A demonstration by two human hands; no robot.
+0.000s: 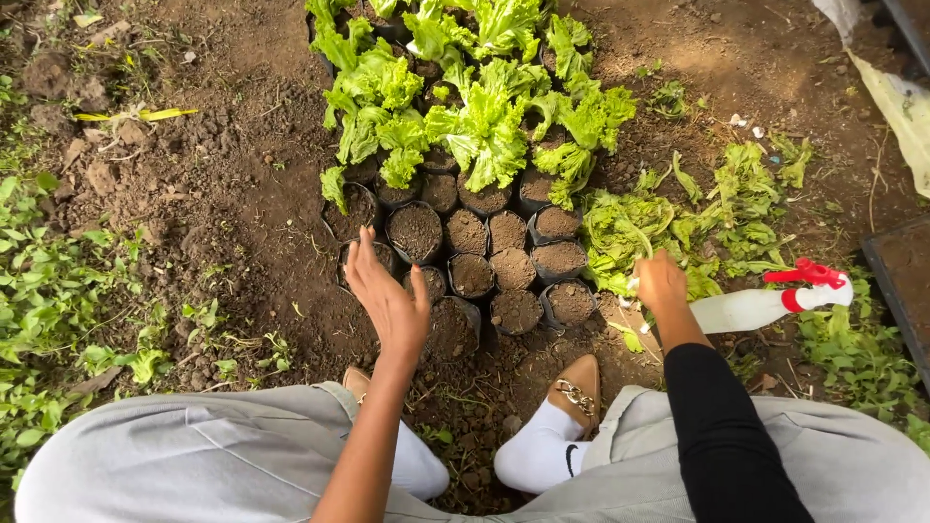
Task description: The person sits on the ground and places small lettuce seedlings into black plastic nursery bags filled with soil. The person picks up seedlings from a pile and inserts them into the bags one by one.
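— Currently, left hand (389, 300) pose?
— Flat, fingers extended together, hovering above soil-filled grow bags (472, 274).
— Right hand (661, 284)?
— Fingers curled, pinching a lettuce seedling (625, 232) beside the spray bottle (765, 302).

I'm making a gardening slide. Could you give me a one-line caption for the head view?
Left hand open over soil-filled black grow bags; right hand pinches a lettuce seedling beside a spray bottle.

A cluster of soil-filled grow bags (489, 266) sits at frame centre, with potted lettuce plants (465, 97) behind them at the top. Loose seedlings (678, 228) lie to the right, and a spray bottle (770, 302) lies on the ground just below them at centre right. The left hand (387, 300) hovers over the lower-left bags, while the right hand (661, 283) is at the seedlings' lower edge.
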